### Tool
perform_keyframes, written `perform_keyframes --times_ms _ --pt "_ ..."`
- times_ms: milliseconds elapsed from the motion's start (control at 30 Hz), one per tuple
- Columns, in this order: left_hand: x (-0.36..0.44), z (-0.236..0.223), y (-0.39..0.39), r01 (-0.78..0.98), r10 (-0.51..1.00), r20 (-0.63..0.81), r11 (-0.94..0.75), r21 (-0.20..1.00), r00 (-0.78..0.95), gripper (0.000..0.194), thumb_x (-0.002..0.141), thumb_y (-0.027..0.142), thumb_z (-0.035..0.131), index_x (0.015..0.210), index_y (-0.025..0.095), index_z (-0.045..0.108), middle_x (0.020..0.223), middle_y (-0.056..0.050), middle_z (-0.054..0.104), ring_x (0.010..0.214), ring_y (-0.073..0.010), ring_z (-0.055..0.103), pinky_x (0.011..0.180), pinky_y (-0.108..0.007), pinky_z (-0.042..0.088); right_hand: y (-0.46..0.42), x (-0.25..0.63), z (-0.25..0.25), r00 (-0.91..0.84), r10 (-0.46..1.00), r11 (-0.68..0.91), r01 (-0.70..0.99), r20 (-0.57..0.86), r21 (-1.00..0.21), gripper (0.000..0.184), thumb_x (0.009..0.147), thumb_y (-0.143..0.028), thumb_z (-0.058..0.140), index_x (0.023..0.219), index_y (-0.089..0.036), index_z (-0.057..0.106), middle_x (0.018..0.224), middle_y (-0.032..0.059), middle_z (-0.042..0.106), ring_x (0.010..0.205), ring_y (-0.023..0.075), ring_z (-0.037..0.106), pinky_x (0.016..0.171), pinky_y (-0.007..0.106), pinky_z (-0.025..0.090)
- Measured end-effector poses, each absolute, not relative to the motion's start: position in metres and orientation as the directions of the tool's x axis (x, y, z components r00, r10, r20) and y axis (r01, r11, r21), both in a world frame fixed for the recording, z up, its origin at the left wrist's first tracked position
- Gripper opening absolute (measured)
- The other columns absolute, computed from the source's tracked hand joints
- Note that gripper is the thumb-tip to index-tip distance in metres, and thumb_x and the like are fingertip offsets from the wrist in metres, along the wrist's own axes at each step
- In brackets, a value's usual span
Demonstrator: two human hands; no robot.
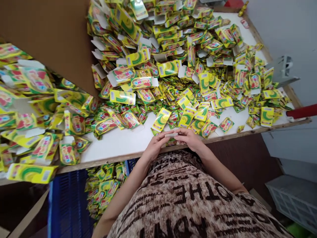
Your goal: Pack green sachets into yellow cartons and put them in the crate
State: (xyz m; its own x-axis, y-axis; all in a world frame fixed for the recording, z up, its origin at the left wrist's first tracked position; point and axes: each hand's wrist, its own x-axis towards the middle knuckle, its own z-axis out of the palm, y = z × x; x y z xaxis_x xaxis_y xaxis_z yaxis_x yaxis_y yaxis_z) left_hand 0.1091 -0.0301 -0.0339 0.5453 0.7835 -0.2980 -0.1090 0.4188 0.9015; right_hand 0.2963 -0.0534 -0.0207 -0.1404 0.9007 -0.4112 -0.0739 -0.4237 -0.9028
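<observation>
My left hand [155, 145] and my right hand [189, 138] meet at the near edge of the white table [119, 142]. Together they pinch a small flat carton [171, 135], its pale side up, with a yellow-green part showing beneath it. Both hands have their fingers curled round it. Just beyond my fingers lies a big heap of small yellow-green cartons and sachets [173, 76], some folded into boxes, some flat with white flaps open. The nearest loose carton [161, 119] lies a little past my left fingers.
A brown cardboard sheet [49, 36] stands at the back left, with more cartons [32, 112] piled in front of it. Below the table's left part sits a blue crate [66, 201] holding finished boxes. A red bar [300, 111] and a white basket [294, 198] are at the right.
</observation>
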Motion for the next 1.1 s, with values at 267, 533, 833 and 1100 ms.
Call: perform_keyframes --times_ms 267,533,833,1100 --pt "0.113 -0.045 -0.027 0.007 0.985 -0.152 0.152 0.988 0.085 0.028 0.076 0.033 0.076 0.101 0.020 0.076 0.103 -0.006 0.076 0.097 -0.0204 0.069 0.096 -0.038 0.052 -0.036 0.284 -0.027 0.024 0.999 -0.036 0.124 -0.034 -0.992 0.020 0.082 -0.038 0.066 0.087 -0.023 0.078 0.086 0.0041 0.071 0.079 0.0161 0.062 0.070 0.027 0.050" --pt "0.116 -0.044 -0.021 0.115 0.985 -0.131 0.119 0.986 0.109 0.036 0.077 0.038 0.075 0.106 0.018 0.074 0.100 -0.006 0.076 0.088 -0.0186 0.069 0.085 -0.034 0.056 -0.034 0.285 -0.035 0.079 0.993 -0.096 0.121 -0.086 -0.988 0.022 0.074 -0.041 0.077 0.085 -0.022 0.078 0.080 0.0028 0.070 0.065 0.0132 0.060 0.058 0.025 0.049" --pt "0.109 -0.036 -0.010 0.202 0.947 0.082 -0.150 0.968 0.309 0.019 0.082 0.037 0.070 0.092 0.022 0.079 0.088 -0.007 0.076 0.082 -0.0185 0.069 0.080 -0.033 0.055 -0.030 0.295 -0.028 -0.053 0.991 -0.117 0.108 -0.124 -0.987 0.025 0.072 -0.043 0.079 0.081 -0.020 0.079 0.073 0.0032 0.071 0.058 0.0139 0.061 0.053 0.027 0.051" --pt "0.104 -0.046 -0.026 0.230 0.920 0.207 -0.292 0.928 0.334 0.026 0.084 0.031 0.070 0.109 0.026 0.074 0.109 -0.007 0.075 0.101 -0.0206 0.070 0.093 -0.038 0.055 -0.050 0.290 -0.035 0.019 0.983 0.171 0.269 0.183 -0.948 0.013 0.084 -0.032 0.070 0.092 -0.025 0.077 0.093 0.0071 0.074 0.089 0.0202 0.068 0.080 0.037 0.056"
